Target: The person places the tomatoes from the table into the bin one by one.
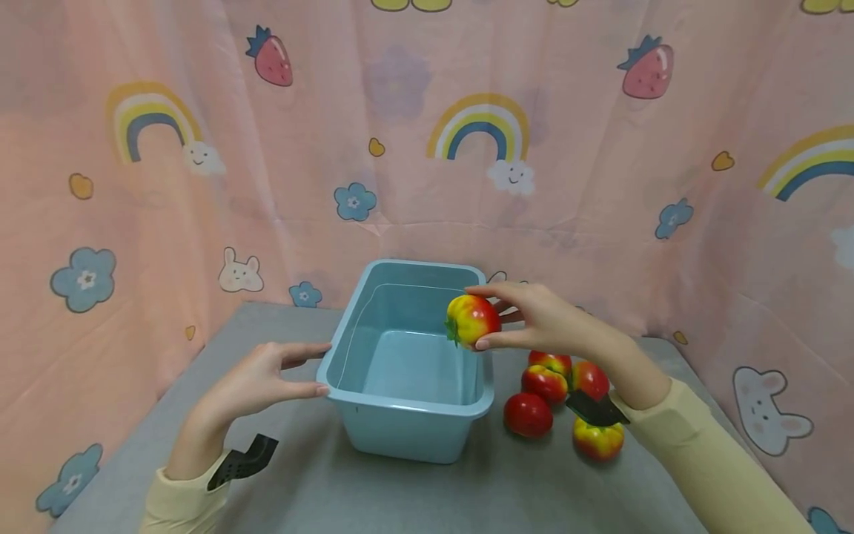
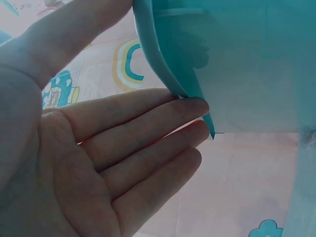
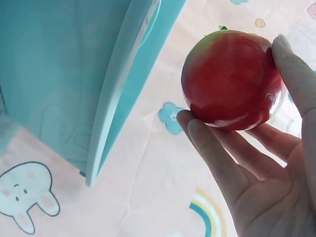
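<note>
Fruit (image 1: pixel 472 319) is gripped by right hand (image 1: pixel 540 319); left hand (image 1: pixel 256 378) (fingers straight) touches basin (image 1: pixel 407 434); wrist strap (image 1: pixel 596 410) partly hides nearby fruits (image 1: pixel 598 443).

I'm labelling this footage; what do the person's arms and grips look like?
Pale yellow sleeves, with a dark angular attachment near each cuff. The left grip and right grip are bare hands: no gloves or rings visible.

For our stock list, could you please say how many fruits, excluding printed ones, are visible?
6: one fruit in the right hand; right of the bin, clustered rear fruit, middle fruit and right fruit; nearer, red fruit and yellowish fruit. More may be hidden.
</note>
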`<state>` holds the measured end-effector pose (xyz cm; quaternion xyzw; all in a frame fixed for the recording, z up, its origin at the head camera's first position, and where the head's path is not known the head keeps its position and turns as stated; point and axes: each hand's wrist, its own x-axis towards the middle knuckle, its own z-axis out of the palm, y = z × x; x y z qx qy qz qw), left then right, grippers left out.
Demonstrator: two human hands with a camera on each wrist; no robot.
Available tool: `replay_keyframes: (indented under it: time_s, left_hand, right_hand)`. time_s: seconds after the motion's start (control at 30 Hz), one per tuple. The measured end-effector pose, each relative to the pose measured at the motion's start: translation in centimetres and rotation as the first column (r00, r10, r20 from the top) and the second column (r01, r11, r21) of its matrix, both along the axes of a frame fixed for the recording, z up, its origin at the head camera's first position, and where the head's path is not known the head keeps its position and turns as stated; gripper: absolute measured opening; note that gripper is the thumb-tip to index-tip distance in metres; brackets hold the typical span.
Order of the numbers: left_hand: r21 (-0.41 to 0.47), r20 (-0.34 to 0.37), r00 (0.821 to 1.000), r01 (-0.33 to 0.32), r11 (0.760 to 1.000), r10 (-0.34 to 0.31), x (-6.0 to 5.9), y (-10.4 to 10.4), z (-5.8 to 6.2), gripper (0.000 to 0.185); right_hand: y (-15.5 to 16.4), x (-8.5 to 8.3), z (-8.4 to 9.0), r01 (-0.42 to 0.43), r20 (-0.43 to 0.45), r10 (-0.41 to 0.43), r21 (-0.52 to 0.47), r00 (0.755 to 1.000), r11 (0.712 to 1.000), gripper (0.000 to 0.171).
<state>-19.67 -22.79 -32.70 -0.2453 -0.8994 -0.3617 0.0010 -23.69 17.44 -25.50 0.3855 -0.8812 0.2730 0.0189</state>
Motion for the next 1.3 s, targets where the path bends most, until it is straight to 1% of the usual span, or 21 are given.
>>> replay_keyframes:
  time_s: [0.2,0.4,0.57,0.8,0.97,1.3]
  left_hand:
    - [0.003,0.014,1.0,-0.003,1.0,0.003,0.0,0.0,0.0,0.066]
    - [0.014,0.019,1.0,-0.001,1.0,0.0,0.0,0.2,0.1,0.066]
    - [0.014,0.015,1.0,0.002,1.0,-0.002,0.0,0.3,0.2,0.066]
    - [0.018,0.008,1.0,0.002,1.0,-0.002,0.1,0.1,0.0,0.066]
    - [0.012,0.006,1.0,0.003,1.0,-0.003,0.1,0.1,0.0,0.066]
    - [0.013,0.009,1.0,0.01,1.0,-0.01,0.2,0.3,0.1,0.065]
  right_hand:
    - [-0.7,-0.3,0.3,-0.044,0.006,0.044,-0.003,0.999,0.999,0.067]
    - [-1.3,-0.4,0.4,-0.036,-0.02,0.036,0.013,0.999,0.999,0.065]
    - [-1.0,-0.4,0.1,-0.05,-0.006,0.05,-0.01,0.999,0.999,0.062]
    - [0.2,0.1,-0.4,-0.012,-0.004,0.012,-0.027,1.0,1.0,0.06]
    - [1.5,0.5,-1.1,0.011,-0.008,-0.012,-0.04,1.0,0.999,0.059]
    - [4.0,1.2,-2.2,0.047,-0.042,-0.051,-0.077,0.998,0.996,0.053]
